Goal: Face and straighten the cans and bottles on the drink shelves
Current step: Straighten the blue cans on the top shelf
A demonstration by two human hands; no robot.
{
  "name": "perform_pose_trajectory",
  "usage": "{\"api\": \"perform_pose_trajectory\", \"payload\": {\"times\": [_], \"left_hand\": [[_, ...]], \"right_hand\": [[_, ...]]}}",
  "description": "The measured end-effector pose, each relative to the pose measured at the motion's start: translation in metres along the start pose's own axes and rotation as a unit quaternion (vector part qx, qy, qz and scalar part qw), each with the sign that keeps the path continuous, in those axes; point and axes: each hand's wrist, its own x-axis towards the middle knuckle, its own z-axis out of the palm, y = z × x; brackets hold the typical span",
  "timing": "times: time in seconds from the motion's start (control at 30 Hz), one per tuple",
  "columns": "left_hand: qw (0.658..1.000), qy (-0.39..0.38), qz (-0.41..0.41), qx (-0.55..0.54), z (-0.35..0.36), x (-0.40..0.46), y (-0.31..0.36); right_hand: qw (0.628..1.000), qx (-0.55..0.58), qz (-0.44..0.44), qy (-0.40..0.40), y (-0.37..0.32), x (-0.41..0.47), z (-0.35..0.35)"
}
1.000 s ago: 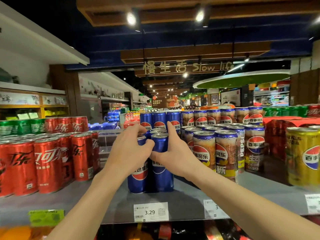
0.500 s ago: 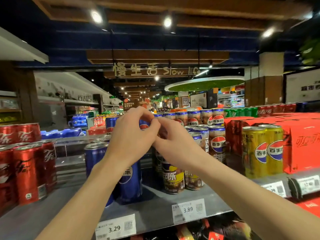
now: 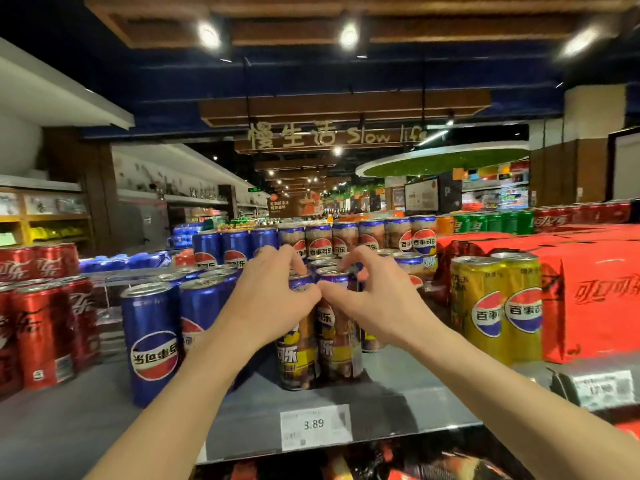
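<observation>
Brown-and-purple cola cans point(image 3: 320, 344), 2 at the shelf point(image 3: 398, 382) front above the 3.89 price tag point(image 3: 314, 426), are gripped near their tops, one by the left hand point(image 3: 268, 299) and one by the right hand point(image 3: 372, 306). Blue cans point(image 3: 152, 344) beside them are seen already faced forward. Rows behind, partly hidden, are judged still to be straightened.

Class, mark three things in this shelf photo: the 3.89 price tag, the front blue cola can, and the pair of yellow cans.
3.89 price tag point(image 3: 314, 425): head view, on the printed price.
Front blue cola can point(image 3: 152, 344): head view, on its round logo.
Yellow cans point(image 3: 496, 308): head view, on the label faces.
</observation>
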Motion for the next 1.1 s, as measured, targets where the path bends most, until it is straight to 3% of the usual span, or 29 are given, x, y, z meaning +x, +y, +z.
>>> {"api": "perform_pose_trajectory", "payload": {"times": [0.1, 0.37, 0.7, 0.93, 1.1], "left_hand": [[1.000, -0.005, 0.001, -0.009, 0.001, -0.005, -0.002], [0.997, 0.075, -0.003, -0.028, -0.001, -0.010, -0.011], [0.997, 0.065, -0.002, -0.040, 0.004, -0.007, -0.011], [0.981, 0.144, 0.068, -0.108, -0.015, -0.018, -0.016], [0.971, 0.141, 0.114, -0.157, -0.038, -0.035, -0.039]], "right_hand": [[1.000, 0.010, -0.027, -0.006, 0.003, -0.002, 0.000], [0.998, 0.045, -0.027, -0.019, -0.004, -0.001, 0.006], [0.999, 0.021, -0.022, -0.015, -0.005, 0.002, 0.011], [0.989, -0.028, -0.117, 0.087, -0.032, -0.003, 0.016], [0.988, 0.034, -0.145, 0.050, -0.068, -0.019, 0.036]]}}
